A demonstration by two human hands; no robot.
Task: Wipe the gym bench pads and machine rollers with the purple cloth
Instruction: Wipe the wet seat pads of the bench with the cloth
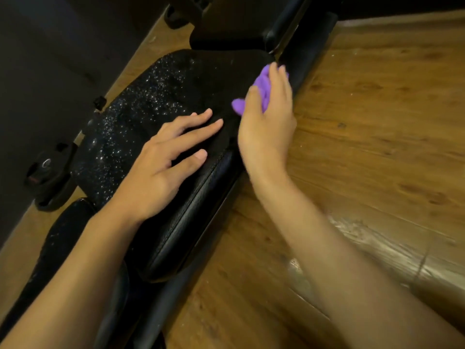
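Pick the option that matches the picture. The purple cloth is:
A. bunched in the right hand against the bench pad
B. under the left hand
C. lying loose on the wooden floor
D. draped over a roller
A: the purple cloth is bunched in the right hand, against the far edge of the black bench pad, while the left hand lies flat on the pad, holding nothing.

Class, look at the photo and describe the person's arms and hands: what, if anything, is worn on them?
Nothing is worn. The left hand and right hand are bare: no gloves, rings or watch in view. The left forearm and right forearm are uncovered to the frame edge, so no sleeves show. Fingernails look short and unpainted.
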